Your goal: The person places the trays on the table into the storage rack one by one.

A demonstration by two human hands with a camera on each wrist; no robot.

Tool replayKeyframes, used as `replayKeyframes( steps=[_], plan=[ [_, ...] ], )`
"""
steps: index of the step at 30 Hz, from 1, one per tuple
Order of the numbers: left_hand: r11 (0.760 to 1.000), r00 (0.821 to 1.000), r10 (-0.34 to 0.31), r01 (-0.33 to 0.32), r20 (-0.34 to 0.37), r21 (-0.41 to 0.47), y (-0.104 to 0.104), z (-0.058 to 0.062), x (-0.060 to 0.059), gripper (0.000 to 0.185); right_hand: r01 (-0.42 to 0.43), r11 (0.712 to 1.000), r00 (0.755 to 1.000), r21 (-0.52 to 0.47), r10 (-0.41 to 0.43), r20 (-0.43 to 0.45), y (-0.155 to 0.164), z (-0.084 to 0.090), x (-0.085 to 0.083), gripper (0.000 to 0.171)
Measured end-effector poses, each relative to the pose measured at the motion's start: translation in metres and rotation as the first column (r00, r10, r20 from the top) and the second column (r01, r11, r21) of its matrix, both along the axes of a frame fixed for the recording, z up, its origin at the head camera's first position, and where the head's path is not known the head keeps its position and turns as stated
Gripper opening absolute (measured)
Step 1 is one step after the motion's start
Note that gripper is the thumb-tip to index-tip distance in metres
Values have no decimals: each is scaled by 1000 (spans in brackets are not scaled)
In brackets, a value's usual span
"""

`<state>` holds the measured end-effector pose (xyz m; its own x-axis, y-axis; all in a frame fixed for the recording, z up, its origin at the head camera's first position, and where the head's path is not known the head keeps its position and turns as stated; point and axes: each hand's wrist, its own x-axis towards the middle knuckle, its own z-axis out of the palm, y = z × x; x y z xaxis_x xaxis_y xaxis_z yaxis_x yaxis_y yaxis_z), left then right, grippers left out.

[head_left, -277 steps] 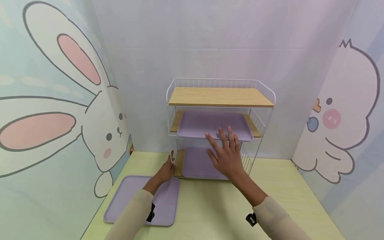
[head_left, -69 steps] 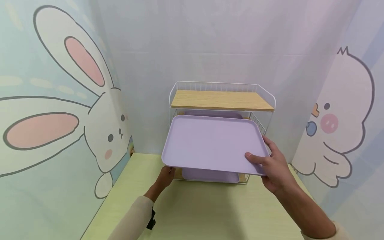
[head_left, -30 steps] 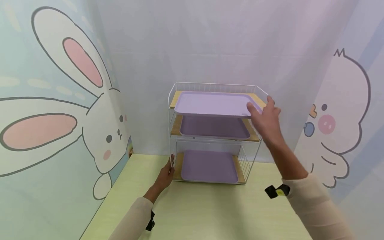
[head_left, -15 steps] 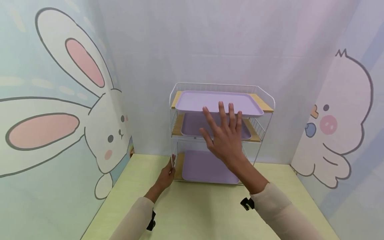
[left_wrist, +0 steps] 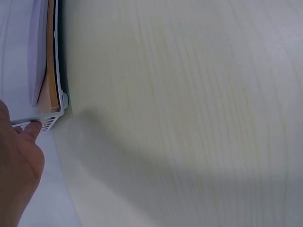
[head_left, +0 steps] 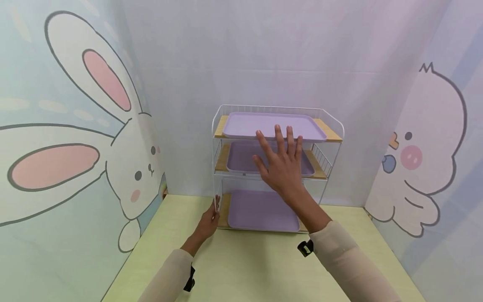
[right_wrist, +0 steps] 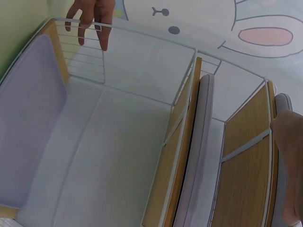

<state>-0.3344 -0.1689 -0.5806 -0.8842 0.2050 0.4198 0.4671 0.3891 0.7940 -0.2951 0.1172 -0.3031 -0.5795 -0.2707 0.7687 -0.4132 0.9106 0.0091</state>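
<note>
A white wire rack (head_left: 213, 167) with three wooden shelves stands at the back of the table. Each shelf bears one lilac tray: the top tray (head_left: 271, 125), the middle tray (head_left: 241, 157) and the bottom tray (head_left: 260, 212). My right hand (head_left: 283, 170) is spread, fingers straight, at the front edge of the top tray; its palm hides part of the middle tray. Low on the rack's left side, my left hand (head_left: 206, 222) holds the wire frame. The left wrist view shows its thumb (left_wrist: 32, 130) against the wire near the bottom shelf (left_wrist: 52, 90).
The pale yellow-green tabletop (head_left: 241, 268) stretches in front of the rack and to both sides. Behind hangs a plain pale backdrop (head_left: 271, 50). Cartoon-printed panels, a rabbit (head_left: 128, 167) and a chick (head_left: 422, 159), flank the table.
The tray formerly on the table at left was carried to the top shelf by my right hand. That hand released it and spread at its front; the tray slid farther back. Left hand stays.
</note>
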Motion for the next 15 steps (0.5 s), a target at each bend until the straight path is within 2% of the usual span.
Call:
replayKeyframes(
  steps=[5, 11, 15],
  plan=[
    [1000, 1000, 8, -7, -16, 6, 0, -2, -1, 72, -21, 1000, 998, -3, 20, -52, 1, -2, -5, 71],
    [1000, 997, -11, 9, -81, -15, -1, -4, -3, 74, -33, 999, 995, 6, 34, -98, 4, -5, -10, 72],
    [1000, 998, -24, 24, -58, 2, -2, -6, -4, 75, -34, 999, 994, 25, 37, -107, 6, -6, -13, 72]
  ],
)
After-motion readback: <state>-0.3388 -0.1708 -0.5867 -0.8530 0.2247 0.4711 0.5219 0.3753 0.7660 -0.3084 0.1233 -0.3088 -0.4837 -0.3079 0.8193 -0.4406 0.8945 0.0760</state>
